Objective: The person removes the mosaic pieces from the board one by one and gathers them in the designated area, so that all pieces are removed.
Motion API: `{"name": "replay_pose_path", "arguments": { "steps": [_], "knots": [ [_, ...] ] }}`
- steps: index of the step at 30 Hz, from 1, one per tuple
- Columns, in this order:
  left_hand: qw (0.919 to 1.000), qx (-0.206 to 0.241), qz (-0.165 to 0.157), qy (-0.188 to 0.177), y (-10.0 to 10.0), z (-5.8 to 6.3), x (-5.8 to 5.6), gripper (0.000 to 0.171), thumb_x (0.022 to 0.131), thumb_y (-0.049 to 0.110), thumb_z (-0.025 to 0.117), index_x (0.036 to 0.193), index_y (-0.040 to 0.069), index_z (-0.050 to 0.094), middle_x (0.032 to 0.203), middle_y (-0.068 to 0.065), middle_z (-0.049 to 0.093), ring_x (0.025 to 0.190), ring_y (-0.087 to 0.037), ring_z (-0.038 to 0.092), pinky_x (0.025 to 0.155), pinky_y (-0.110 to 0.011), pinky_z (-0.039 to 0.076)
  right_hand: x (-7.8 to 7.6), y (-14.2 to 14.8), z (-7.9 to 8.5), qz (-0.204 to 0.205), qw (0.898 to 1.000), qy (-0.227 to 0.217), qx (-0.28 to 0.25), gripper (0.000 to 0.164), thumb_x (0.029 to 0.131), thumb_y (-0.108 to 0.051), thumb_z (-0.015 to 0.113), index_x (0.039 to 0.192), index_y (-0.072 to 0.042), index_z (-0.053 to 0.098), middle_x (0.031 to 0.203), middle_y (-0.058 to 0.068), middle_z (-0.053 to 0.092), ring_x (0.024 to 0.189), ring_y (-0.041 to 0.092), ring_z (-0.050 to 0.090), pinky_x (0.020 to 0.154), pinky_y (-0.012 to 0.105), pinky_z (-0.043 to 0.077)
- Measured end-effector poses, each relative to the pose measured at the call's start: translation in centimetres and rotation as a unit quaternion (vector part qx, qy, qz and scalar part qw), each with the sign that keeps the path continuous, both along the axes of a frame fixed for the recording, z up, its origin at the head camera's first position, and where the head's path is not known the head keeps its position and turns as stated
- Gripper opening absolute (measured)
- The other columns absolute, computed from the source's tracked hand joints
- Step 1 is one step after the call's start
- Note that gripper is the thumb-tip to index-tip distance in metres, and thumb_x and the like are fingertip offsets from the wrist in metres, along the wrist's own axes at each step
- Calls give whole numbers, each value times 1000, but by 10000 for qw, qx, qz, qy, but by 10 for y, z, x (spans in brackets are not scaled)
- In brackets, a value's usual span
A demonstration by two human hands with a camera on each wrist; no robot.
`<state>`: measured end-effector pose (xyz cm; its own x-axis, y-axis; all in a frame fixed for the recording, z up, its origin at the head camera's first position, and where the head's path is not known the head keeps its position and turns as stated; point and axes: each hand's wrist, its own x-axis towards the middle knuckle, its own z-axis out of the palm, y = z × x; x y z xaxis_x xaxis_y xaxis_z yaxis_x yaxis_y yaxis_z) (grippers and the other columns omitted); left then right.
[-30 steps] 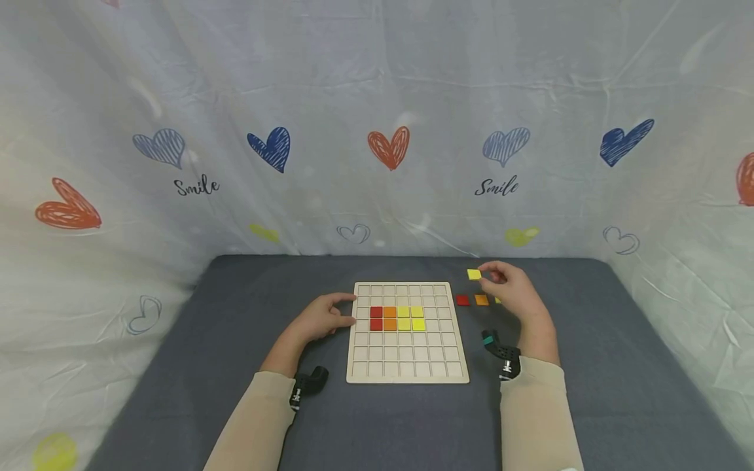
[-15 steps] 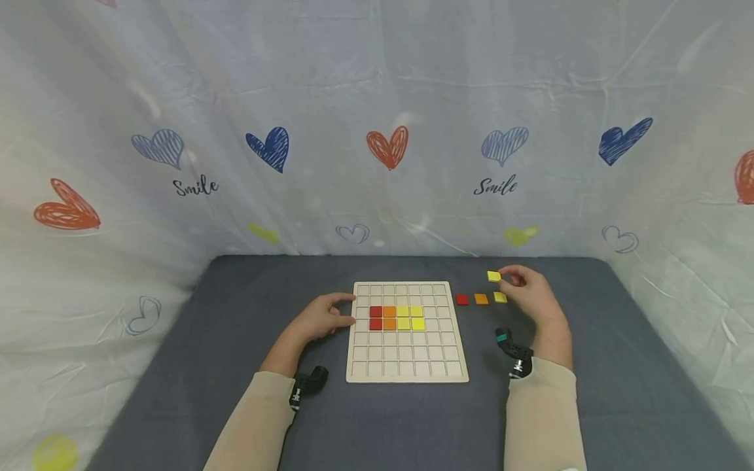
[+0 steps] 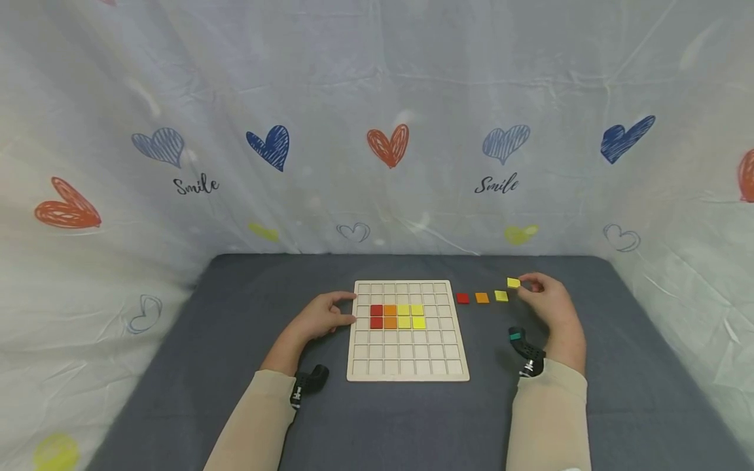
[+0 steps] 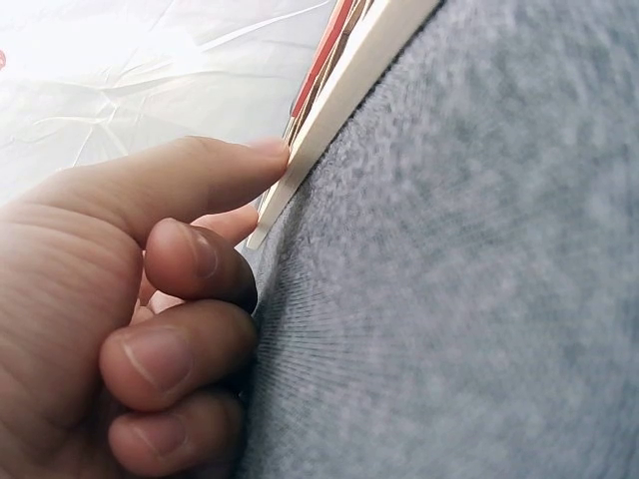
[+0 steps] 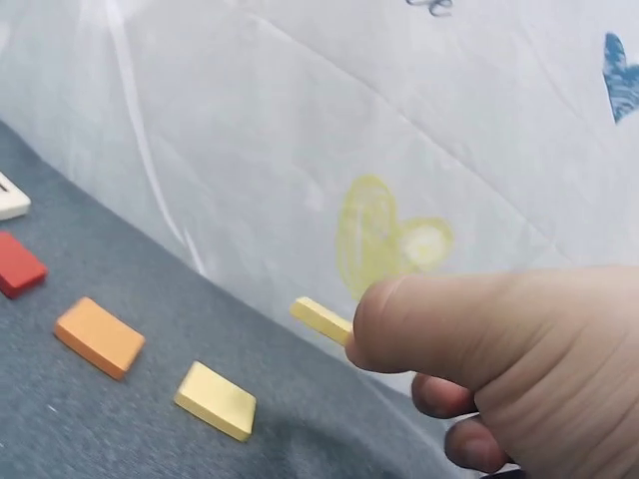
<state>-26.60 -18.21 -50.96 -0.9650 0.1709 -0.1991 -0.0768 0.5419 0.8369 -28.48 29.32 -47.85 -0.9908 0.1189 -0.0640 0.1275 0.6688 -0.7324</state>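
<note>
My left hand touches the left edge of a pale wooden grid board with thumb and index finger spread along it. In the left wrist view the thumb presses against the board's side, while the other fingers are curled below. On the board, two rows of red, orange and yellow tiles fill several squares. To the right, my right hand pinches a yellow tile between thumb and fingers, held above the table. In the right wrist view the thumb hides most of that tile.
Right of the board lie a red tile, an orange tile and a yellow tile in a spaced row. Grey cloth covers the table. A white curtain with printed hearts hangs behind it.
My right hand has moved to the right and slightly nearer with the yellow tile, uncovering the yellow tile on the table. The left hand stays at the board's edge.
</note>
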Motion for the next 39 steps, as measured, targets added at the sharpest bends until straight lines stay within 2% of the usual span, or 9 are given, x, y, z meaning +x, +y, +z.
{"name": "replay_pose_path", "arguments": {
  "steps": [7,16,25,31,35,39],
  "knots": [
    [10000,7,-8,-5,-1,-1,-1,60,89,19,83,144,18,61,52,-2,48,40,-13,31,40,-29,29,5,12,-3,-283,9988,-247,316,46,99,-22,59,136,5,57,121,26,49,103,38,47,85,55,42],
    [10000,15,-31,42,0,-2,-1,59,90,21,81,145,18,60,52,-2,49,39,-13,32,39,-29,28,5,19,-6,-242,9967,-661,398,42,101,-20,60,135,5,60,132,32,52,111,43,51,94,60,42],
    [10000,32,0,10,0,-1,-1,59,90,20,82,145,20,60,51,-1,48,39,-13,31,39,-29,27,0,18,-12,-314,9965,-545,553,42,102,-16,61,140,1,58,131,31,53,114,45,51,97,62,40],
    [10000,21,-22,32,1,-1,-1,59,90,20,81,145,17,60,51,-1,48,39,-13,32,39,-29,28,1,17,-8,-181,9971,-519,531,48,103,-20,60,147,0,52,139,34,48,121,48,49,99,65,39],
    [10000,-31,-10,46,1,-1,-2,58,90,19,81,145,17,60,51,-1,48,39,-13,32,39,-29,28,0,9,-3,-37,9986,-328,402,52,104,-26,61,149,-2,51,117,29,54,101,40,52,82,55,45],
    [10000,-38,-17,57,0,-1,-1,58,90,19,81,144,17,61,51,-1,48,40,-13,32,39,-29,28,-2,-6,5,161,9997,-164,105,54,104,-29,64,150,-4,52,106,17,51,92,31,46,74,44,39]
  ]
}}
